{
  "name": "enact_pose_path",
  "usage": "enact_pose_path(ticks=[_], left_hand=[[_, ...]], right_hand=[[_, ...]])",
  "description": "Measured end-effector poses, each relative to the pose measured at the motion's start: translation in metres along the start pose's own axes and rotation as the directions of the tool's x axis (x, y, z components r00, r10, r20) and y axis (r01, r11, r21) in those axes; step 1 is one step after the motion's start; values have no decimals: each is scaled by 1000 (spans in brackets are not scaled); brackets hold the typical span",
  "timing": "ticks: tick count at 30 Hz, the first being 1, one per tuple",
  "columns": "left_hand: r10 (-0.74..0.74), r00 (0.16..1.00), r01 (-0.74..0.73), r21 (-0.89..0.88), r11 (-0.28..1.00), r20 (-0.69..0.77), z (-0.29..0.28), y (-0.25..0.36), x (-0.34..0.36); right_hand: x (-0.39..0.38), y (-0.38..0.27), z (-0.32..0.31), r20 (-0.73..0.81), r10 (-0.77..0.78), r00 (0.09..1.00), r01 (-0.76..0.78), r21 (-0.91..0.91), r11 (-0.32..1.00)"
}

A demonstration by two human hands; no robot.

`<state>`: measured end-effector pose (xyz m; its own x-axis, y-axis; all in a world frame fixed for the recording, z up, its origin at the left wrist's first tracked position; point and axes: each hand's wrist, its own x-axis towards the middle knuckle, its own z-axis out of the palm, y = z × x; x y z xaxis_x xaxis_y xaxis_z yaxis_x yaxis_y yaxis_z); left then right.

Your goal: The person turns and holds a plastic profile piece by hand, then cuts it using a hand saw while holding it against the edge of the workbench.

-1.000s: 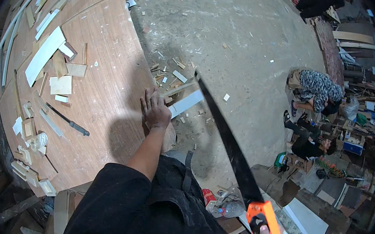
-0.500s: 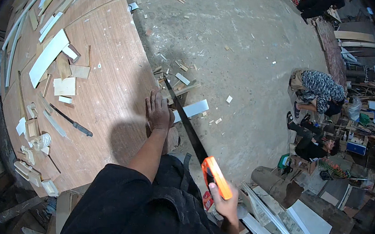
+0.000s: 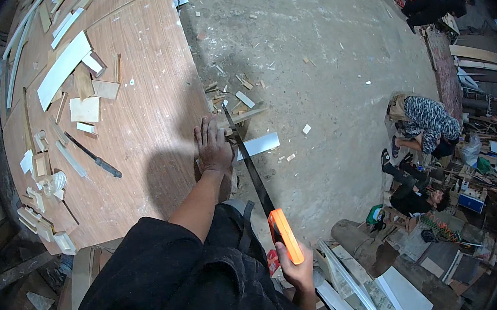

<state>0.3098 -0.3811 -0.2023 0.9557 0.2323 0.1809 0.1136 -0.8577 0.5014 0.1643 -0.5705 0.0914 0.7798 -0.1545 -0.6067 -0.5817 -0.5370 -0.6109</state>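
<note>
From my end of the feed, nearest to me is the black shirt point(image 3: 146, 265) of the person wearing the camera, and beside it the right hand point(image 3: 297, 270), its fingers wrapped around the orange handle of a handsaw point(image 3: 253, 170). The saw's dark blade slants away up and to the left, its tip just beside the left hand point(image 3: 215, 150). I see that hand palm down at the edge of the wooden surface point(image 3: 146, 90), fingers stretched out rather than curled; what lies under the palm is hidden from me. A white strip point(image 3: 263, 144) juts out past the edge on that hand's right, and the blade crosses it in my view; I cannot tell whether they touch.

Left of the hand, on the surface, I have a black knife-like tool point(image 3: 92, 155) and, beyond it, a broad curved white piece point(image 3: 63, 72) among wood offcuts. Past the edge, small scraps lie scattered on the concrete floor point(image 3: 330, 73). Far off to the right, I make out a person in a patterned top point(image 3: 427, 118) bending over, near another in dark clothes point(image 3: 410, 199), with a blue-and-white box point(image 3: 471, 201) close by.
</note>
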Motion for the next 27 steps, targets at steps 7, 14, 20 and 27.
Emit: enact_pose_path(ticks=[7,14,20,27], left_hand=[[-2,998,0,39,999,61,0,-4,-1],[16,1000,-17,66,998,3,7,-3,1],[21,1000,-20,93,995,-4,7,-8,-1],[-25,998,25,4,1000,51,-1,5,3]], right_hand=[[-2,-26,-5,56,81,995,-71,-166,984],[-1,-61,0,158,83,984,-42,-243,969],[22,-99,-21,277,101,956,-4,-330,944],[21,-85,-30,230,161,960,-121,-180,976]])
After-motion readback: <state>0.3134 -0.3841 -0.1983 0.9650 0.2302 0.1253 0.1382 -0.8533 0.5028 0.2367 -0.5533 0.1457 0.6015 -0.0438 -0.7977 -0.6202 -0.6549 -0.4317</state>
